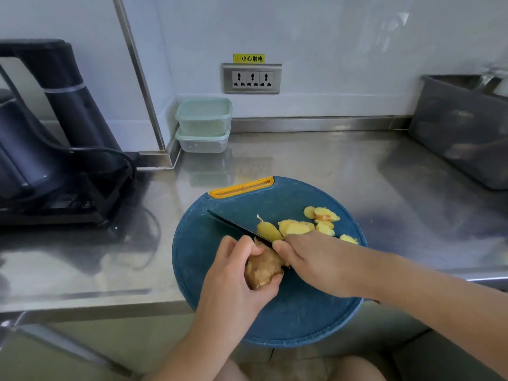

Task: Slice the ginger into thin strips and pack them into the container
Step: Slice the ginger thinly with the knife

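Left hand (233, 273), right hand (316, 259): both bare, nothing worn on the fingers or wrists that show. Left forearm (192, 347) and right forearm (439, 306): bare as far as the frame edge. Bottom edge: bare legs (354, 369), blurred; knees or thighs, cannot tell.

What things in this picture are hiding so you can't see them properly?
1. Head view: the handle of the black knife is hidden inside the right hand.
2. The knobbly brown ginger piece is partly covered by the left hand.
3. The two stacked pale green plastic containers look cloudy; what they hold cannot be told.
4. The grey plastic bin is cut off by the right edge; its contents are blurred.
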Tool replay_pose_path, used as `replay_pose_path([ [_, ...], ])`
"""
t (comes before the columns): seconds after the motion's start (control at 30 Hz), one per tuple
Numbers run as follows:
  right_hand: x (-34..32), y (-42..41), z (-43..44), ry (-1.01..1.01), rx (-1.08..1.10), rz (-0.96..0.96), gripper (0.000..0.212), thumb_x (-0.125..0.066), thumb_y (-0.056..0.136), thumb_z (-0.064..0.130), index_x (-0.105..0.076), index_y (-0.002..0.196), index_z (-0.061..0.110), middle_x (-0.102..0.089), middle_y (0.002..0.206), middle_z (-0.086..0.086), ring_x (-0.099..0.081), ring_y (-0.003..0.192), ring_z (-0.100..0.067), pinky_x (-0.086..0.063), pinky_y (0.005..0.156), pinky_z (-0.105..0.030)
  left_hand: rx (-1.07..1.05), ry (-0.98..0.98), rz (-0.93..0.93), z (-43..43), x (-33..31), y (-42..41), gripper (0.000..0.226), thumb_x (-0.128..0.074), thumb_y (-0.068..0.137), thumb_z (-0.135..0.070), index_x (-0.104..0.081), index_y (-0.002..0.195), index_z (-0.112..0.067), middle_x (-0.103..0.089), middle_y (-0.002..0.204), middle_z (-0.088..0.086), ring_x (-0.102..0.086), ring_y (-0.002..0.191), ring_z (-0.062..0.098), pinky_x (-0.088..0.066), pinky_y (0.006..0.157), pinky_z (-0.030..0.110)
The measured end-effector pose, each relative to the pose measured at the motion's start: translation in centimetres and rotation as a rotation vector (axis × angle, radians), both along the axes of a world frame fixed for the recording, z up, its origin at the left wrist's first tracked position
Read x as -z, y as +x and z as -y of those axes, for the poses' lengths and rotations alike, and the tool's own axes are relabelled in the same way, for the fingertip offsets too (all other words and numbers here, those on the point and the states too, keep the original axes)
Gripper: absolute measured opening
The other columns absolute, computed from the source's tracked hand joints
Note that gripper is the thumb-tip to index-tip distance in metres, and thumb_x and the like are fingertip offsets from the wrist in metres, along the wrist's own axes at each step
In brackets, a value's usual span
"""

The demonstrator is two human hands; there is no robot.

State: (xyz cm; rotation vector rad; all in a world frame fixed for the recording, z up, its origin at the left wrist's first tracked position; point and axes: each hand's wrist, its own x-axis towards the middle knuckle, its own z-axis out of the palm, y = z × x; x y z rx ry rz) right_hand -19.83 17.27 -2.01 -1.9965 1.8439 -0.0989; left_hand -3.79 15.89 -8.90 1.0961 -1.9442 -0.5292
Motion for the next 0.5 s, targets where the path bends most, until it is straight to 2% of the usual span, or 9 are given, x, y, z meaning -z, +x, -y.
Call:
replay_pose_path([
  [0.1,-0.6,0.9,1.2,0.013,0.01,0.067,0.045,-0.016,0.105,0.039,-0.041,0.072,0.019,-0.057,0.091,-0.014,-0.056,0.083,-0.027,-0.044,0.078,-0.039,0.003,0.03,-0.003,-0.1,-0.2,0.0,0.04,-0.078,0.06,-0.038,-0.053,0.087,-0.022,-0.045,0.087,-0.013,-0.052,0.078,0.001,-0.038,0.061,0.004],
  [0.17,-1.0,1.0,1.3,0.023,0.039,0.108,0.042,-0.016,0.105,0.035,-0.033,0.069,0.024,-0.056,0.092,-0.015,-0.056,0.085,-0.029,-0.045,0.084,-0.045,-0.006,0.055,-0.003,-0.3,-0.3,0.0,0.041,-0.078,0.061,-0.038,-0.053,0.089,-0.023,-0.046,0.088,-0.013,-0.051,0.077,-0.001,-0.036,0.06,0.004],
  [0.23,-1.2,1.0,1.2,0.069,0.125,0.148,0.037,-0.021,0.106,0.029,-0.036,0.073,0.024,-0.053,0.085,-0.014,-0.054,0.069,-0.027,-0.052,0.074,-0.045,-0.021,0.083,-0.013,-0.4,-0.5,0.1,0.042,-0.077,0.061,-0.04,-0.053,0.09,-0.023,-0.048,0.09,-0.012,-0.052,0.077,0.001,-0.037,0.06,0.006],
  [0.27,-1.2,0.7,1.2,0.104,0.153,0.145,0.03,-0.026,0.105,0.025,-0.042,0.08,0.021,-0.052,0.081,-0.013,-0.05,0.056,-0.023,-0.054,0.06,-0.039,-0.028,0.098,-0.016,-0.5,-0.7,0.0,0.042,-0.077,0.061,-0.041,-0.053,0.09,-0.024,-0.049,0.091,-0.012,-0.053,0.077,0.002,-0.038,0.061,0.008],
  [0.3,-1.3,0.3,1.1,0.132,0.193,0.163,0.028,-0.03,0.104,0.026,-0.049,0.088,0.014,-0.053,0.075,-0.013,-0.045,0.044,-0.019,-0.05,0.046,-0.034,-0.035,0.109,-0.017,-0.5,-0.8,0.0,0.041,-0.078,0.062,-0.041,-0.053,0.09,-0.025,-0.05,0.092,-0.012,-0.054,0.076,0.002,-0.039,0.062,0.01],
  [0.33,-1.4,-0.5,0.9,0.164,0.223,0.207,0.038,-0.031,0.104,0.033,-0.053,0.089,0.006,-0.052,0.064,-0.012,-0.041,0.035,-0.017,-0.042,0.038,-0.029,-0.04,0.119,-0.019,-0.5,-0.9,0.0,0.041,-0.079,0.062,-0.04,-0.052,0.09,-0.026,-0.051,0.093,-0.012,-0.055,0.077,0.002,-0.041,0.063,0.012],
  [0.4,-1.8,-2.2,0.3,0.219,0.314,0.354,0.058,-0.028,0.101,0.049,-0.055,0.081,0.002,-0.045,0.05,-0.006,-0.035,0.03,-0.015,-0.036,0.036,-0.023,-0.038,0.132,-0.033,-0.4,-0.8,0.0,0.039,-0.08,0.062,-0.039,-0.051,0.087,-0.03,-0.052,0.094,-0.013,-0.056,0.078,0.001,-0.042,0.065,0.013],
  [0.5,-2.4,-4.8,-0.7,0.325,0.439,0.571,0.06,-0.03,0.098,0.058,-0.052,0.079,0.006,-0.039,0.048,-0.001,-0.032,0.034,-0.013,-0.031,0.034,-0.02,-0.025,0.122,-0.038,-0.3,-0.6,0.0,0.039,-0.08,0.062,-0.039,-0.049,0.085,-0.034,-0.054,0.097,-0.014,-0.058,0.08,0.001,-0.044,0.067,0.014],
])
